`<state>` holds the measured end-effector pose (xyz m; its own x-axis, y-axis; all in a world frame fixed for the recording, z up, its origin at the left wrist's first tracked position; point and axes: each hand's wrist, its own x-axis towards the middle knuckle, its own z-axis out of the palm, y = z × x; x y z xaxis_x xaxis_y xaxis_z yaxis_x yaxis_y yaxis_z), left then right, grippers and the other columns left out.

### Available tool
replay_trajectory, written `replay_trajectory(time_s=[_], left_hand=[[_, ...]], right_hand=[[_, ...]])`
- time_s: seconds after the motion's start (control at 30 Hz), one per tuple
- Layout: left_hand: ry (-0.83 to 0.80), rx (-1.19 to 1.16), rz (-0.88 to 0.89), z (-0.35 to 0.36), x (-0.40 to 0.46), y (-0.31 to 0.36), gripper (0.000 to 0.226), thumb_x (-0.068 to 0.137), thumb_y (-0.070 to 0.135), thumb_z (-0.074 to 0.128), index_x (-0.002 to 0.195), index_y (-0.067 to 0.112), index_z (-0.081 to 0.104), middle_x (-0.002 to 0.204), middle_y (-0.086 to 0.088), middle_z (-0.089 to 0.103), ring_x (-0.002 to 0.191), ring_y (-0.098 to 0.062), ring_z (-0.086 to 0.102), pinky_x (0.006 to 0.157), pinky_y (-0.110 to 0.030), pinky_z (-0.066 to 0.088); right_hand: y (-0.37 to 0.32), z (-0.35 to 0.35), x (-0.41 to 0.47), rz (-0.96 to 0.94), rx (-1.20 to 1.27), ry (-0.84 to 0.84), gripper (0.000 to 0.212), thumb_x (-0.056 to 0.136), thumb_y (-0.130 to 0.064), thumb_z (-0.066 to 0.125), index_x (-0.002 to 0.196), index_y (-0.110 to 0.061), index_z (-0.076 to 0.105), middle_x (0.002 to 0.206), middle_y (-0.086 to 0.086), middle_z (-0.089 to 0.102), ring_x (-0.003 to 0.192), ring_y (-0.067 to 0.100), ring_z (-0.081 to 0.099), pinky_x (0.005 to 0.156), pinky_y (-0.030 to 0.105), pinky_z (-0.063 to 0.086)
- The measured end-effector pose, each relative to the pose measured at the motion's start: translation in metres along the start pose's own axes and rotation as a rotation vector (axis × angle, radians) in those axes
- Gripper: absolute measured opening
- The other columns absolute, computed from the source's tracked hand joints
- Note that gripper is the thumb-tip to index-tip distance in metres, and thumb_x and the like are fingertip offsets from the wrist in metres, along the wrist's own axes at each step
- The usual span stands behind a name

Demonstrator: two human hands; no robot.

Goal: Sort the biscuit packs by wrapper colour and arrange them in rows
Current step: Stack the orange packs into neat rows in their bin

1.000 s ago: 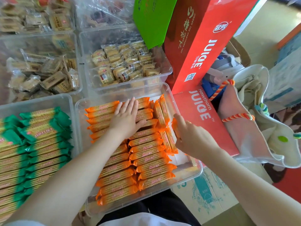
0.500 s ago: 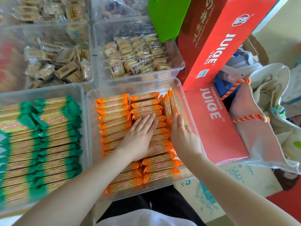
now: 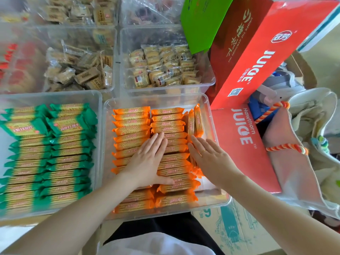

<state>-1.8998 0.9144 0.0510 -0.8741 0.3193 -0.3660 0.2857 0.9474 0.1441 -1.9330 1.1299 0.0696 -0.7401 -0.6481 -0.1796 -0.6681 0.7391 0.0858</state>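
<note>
Orange-wrapped biscuit packs (image 3: 131, 124) lie in two rows inside a clear plastic bin (image 3: 209, 115), with several more standing on edge along its right side. My left hand (image 3: 150, 161) rests flat with straight fingers on the middle of the rows. My right hand (image 3: 209, 157) lies flat with fingers extended over the upright packs at the right. Green-wrapped biscuit packs (image 3: 55, 162) fill two rows in the clear bin (image 3: 55, 95) to the left.
Behind stand clear bins of brown snack packs (image 3: 81, 74) and yellow cake packs (image 3: 161, 69). A red juice carton (image 3: 261, 57) leans over the right side, with another red juice box (image 3: 242, 144) beside the orange bin. A cloth bag (image 3: 298, 144) sits at far right.
My left hand slid from the far end of the orange rows to their middle. My right hand came from the bin's right edge and now lies flat on the side packs.
</note>
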Motion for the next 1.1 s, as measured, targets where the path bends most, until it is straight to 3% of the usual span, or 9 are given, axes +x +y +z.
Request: replay_trajectory(time_s=[0.13, 0.27, 0.4, 0.53, 0.6, 0.67, 0.73, 0.97, 1.1], left_hand=[[0.041, -0.022, -0.015, -0.004, 0.002, -0.001, 0.120, 0.057, 0.090, 0.016, 0.140, 0.014, -0.027, 0.145, -0.002, -0.039, 0.131, -0.014, -0.037, 0.102, -0.029, -0.021], [0.037, -0.118, -0.060, -0.004, -0.014, -0.008, 0.117, 0.057, 0.092, 0.012, 0.132, 0.016, -0.037, 0.137, 0.001, -0.049, 0.125, -0.013, -0.045, 0.103, -0.028, -0.022], [-0.087, -0.106, -0.149, 0.002, -0.051, -0.012, 0.121, 0.057, 0.091, 0.026, 0.127, 0.017, -0.040, 0.135, 0.000, -0.052, 0.126, -0.016, -0.044, 0.107, -0.031, -0.018], [-0.217, -0.155, -0.239, 0.011, -0.075, -0.005, 0.125, 0.063, 0.083, 0.044, 0.132, 0.019, -0.039, 0.137, -0.001, -0.052, 0.130, -0.017, -0.041, 0.113, -0.036, -0.012], [-0.206, -0.175, -0.266, 0.013, -0.076, 0.001, 0.122, 0.068, 0.078, 0.047, 0.137, 0.017, -0.034, 0.140, -0.003, -0.048, 0.131, -0.017, -0.038, 0.114, -0.037, -0.010], [-0.184, -0.171, -0.277, 0.014, -0.075, 0.004, 0.118, 0.073, 0.074, 0.048, 0.141, 0.015, -0.028, 0.142, -0.004, -0.044, 0.132, -0.017, -0.036, 0.110, -0.033, -0.014], [-0.160, -0.168, -0.278, 0.016, -0.075, 0.003, 0.114, 0.075, 0.072, 0.048, 0.144, 0.016, -0.022, 0.144, -0.004, -0.041, 0.136, -0.018, -0.031, 0.108, -0.030, -0.014], [-0.127, -0.203, -0.280, 0.019, -0.077, 0.001, 0.107, 0.075, 0.071, 0.049, 0.147, 0.022, -0.013, 0.148, 0.001, -0.034, 0.139, -0.015, -0.025, 0.113, -0.033, -0.004], [-0.032, -0.260, -0.245, 0.014, -0.087, 0.005, 0.080, 0.089, 0.060, 0.039, 0.150, 0.024, 0.002, 0.154, 0.004, -0.021, 0.143, -0.013, -0.013, 0.115, -0.031, 0.002]], right_hand=[[0.005, -0.002, 0.007, 0.007, -0.002, -0.019, 0.064, 0.061, -0.016, 0.079, 0.121, -0.003, 0.061, 0.129, 0.016, 0.057, 0.112, 0.028, 0.060, 0.096, 0.040, 0.045], [0.008, -0.014, 0.005, -0.085, 0.070, -0.093, 0.072, 0.086, -0.032, 0.048, 0.148, -0.007, 0.020, 0.156, 0.014, 0.009, 0.144, 0.028, 0.015, 0.113, 0.034, 0.001], [-0.006, -0.020, 0.008, -0.232, 0.218, -0.077, 0.073, 0.083, -0.046, 0.027, 0.145, -0.008, 0.028, 0.154, 0.015, 0.019, 0.141, 0.031, 0.022, 0.112, 0.041, 0.010], [-0.025, -0.012, 0.015, -0.370, 0.166, -0.220, 0.110, 0.068, -0.082, 0.016, 0.149, -0.011, -0.006, 0.150, 0.009, -0.022, 0.135, 0.023, -0.023, 0.111, 0.039, -0.012], [-0.030, -0.006, 0.015, -0.392, 0.086, -0.234, 0.114, 0.067, -0.086, 0.017, 0.149, -0.007, 0.011, 0.154, 0.014, -0.003, 0.141, 0.028, -0.004, 0.115, 0.050, 0.008], [-0.034, -0.001, 0.012, -0.378, 0.065, -0.259, 0.103, 0.073, -0.083, 0.022, 0.137, -0.007, 0.046, 0.144, 0.017, 0.040, 0.133, 0.033, 0.037, 0.100, 0.055, 0.038], [-0.035, 0.003, 0.010, -0.375, 0.075, -0.245, 0.095, 0.069, -0.082, 0.037, 0.130, -0.012, 0.054, 0.134, 0.014, 0.053, 0.122, 0.031, 0.053, 0.091, 0.051, 0.046], [-0.041, -0.001, 0.006, -0.353, 0.010, -0.147, 0.093, 0.075, -0.075, 0.045, 0.147, -0.020, 0.024, 0.152, 0.010, 0.028, 0.136, 0.031, 0.032, 0.107, 0.048, 0.030], [-0.044, -0.003, 0.004, -0.219, 0.089, -0.104, 0.091, 0.060, -0.067, 0.067, 0.133, -0.015, 0.050, 0.141, 0.009, 0.047, 0.124, 0.030, 0.050, 0.099, 0.046, 0.042]])
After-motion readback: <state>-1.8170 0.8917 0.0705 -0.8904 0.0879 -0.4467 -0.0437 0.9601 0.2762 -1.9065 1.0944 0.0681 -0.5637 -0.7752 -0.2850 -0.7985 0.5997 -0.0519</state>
